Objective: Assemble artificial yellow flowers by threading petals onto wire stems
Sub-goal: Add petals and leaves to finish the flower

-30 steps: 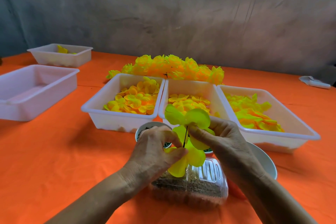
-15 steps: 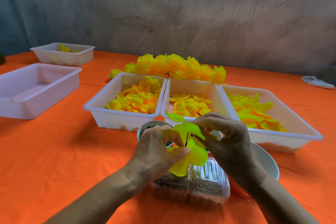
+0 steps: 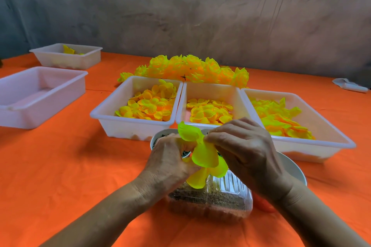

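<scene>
One orange cloth covers the whole table, with a grey wall behind it; three white trays sit side by side at the middle, touching rim to rim: the left tray and the middle tray hold round yellow petals, the right tray holds flatter, greener ones; two more white bins stand well apart at the far left, the nearer bin bare inside, the farther bin with a scrap of yellow; a heap of finished yellow flowers lies just behind the three trays; a clear plastic box with brownish contents sits nearest the person, under the hands; a small bowl shows behind the left hand; both hands meet above the box, the left one closed around the lower part of the half-made flower, the right hand pinching its upper petals with fingertips; the wire stem is probably hidden inside the petals.
</scene>
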The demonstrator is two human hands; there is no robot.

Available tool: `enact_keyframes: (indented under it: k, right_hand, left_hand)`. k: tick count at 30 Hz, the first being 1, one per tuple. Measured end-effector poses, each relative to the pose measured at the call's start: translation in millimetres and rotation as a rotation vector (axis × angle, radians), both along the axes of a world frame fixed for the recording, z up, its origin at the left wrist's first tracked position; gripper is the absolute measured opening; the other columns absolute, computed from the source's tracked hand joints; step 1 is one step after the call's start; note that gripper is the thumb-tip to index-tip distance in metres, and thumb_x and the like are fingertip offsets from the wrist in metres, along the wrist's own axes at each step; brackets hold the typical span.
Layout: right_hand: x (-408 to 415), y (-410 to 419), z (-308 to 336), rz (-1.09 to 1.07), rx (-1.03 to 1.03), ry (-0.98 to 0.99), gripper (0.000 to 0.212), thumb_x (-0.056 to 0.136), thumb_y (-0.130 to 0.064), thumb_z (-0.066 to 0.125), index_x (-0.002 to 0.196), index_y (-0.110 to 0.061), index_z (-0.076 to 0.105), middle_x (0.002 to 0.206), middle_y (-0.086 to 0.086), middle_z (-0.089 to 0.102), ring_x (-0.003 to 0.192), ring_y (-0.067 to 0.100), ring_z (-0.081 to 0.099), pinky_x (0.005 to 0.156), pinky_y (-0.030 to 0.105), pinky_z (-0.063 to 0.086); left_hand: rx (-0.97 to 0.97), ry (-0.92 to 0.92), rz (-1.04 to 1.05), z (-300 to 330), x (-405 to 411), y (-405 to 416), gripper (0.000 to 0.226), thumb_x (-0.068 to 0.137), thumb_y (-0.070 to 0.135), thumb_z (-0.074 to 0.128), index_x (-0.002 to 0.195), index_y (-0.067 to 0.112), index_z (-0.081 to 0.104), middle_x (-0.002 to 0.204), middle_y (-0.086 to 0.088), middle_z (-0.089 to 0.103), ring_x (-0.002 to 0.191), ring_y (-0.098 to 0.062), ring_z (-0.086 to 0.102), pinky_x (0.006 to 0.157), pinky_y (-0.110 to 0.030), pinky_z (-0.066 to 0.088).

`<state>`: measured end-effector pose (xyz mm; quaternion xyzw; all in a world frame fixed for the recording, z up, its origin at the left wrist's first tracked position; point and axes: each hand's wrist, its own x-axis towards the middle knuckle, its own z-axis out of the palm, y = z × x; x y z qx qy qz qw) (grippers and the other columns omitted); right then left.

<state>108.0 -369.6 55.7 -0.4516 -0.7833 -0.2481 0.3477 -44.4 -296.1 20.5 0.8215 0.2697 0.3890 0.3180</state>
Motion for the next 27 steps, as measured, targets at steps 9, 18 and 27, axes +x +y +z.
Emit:
enact_keyframes:
  k: [9, 18, 27]
  right_hand:
    - [4.5, 0.9, -1.9, 0.081, -0.187, 0.274, 0.012, 0.082, -0.008, 0.064, 0.084, -0.003, 0.074, 0.087, 0.005, 0.072, 0.080, 0.024, 0.067, 0.065, 0.042, 0.052]
    - [7.0, 4.0, -5.4, 0.136, -0.257, 0.400, 0.011, 0.079, -0.006, 0.066, 0.086, -0.003, 0.074, 0.090, 0.007, 0.071, 0.086, 0.020, 0.067, 0.073, 0.034, 0.053]
    - [2.8, 1.7, -7.1, 0.091, -0.273, 0.585, 0.017, 0.072, -0.001, 0.072, 0.088, -0.007, 0.072, 0.090, 0.004, 0.071, 0.086, 0.011, 0.067, 0.076, 0.025, 0.054]
  left_hand:
    - [-0.240, -0.074, -0.142, 3.5, -8.7, 2.8, 0.015, 0.074, 0.016, 0.079, 0.088, 0.015, 0.073, 0.077, -0.004, 0.071, 0.068, -0.006, 0.061, 0.063, -0.029, 0.051]
    - [-0.305, -0.073, 0.032, 8.9, -19.9, 15.7, 0.019, 0.069, 0.027, 0.081, 0.084, 0.023, 0.071, 0.083, 0.005, 0.072, 0.077, -0.011, 0.064, 0.072, -0.026, 0.051]
    - [0.308, -0.211, 0.023, 14.5, -13.8, 9.4, 0.013, 0.074, 0.009, 0.074, 0.086, 0.004, 0.074, 0.090, -0.008, 0.065, 0.079, -0.004, 0.058, 0.071, -0.010, 0.044]
